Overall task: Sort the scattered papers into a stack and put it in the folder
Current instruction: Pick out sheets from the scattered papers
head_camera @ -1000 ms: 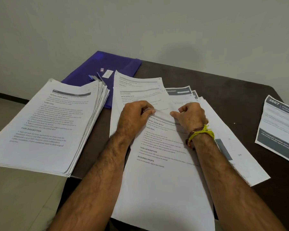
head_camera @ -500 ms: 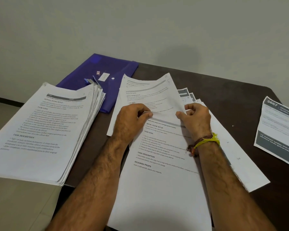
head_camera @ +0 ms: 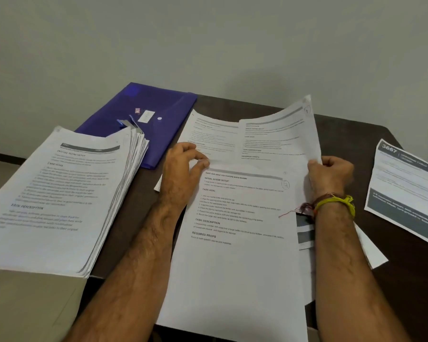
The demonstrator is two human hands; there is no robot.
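Observation:
Several printed sheets (head_camera: 235,255) lie overlapped in the middle of the dark table (head_camera: 232,104). My right hand (head_camera: 331,174) grips the right edge of one sheet (head_camera: 277,134), which is lifted and bowed above the others. My left hand (head_camera: 183,166) pinches the left edge of a sheet (head_camera: 208,137) lying behind the front page. A thick stack of papers (head_camera: 59,193) sits at the left, overhanging the table's edge. The purple folder (head_camera: 143,112) lies flat at the back left, partly under the stack's far corner.
Another printed sheet with a dark header (head_camera: 405,188) lies alone at the right edge of the table. A plain wall stands close behind the table. Floor shows beyond the table's left side.
My right hand slid out to the right along the sheet's edge and raised that sheet, so it now bows upward. My left hand stayed near the left edge. The head camera shifted slightly.

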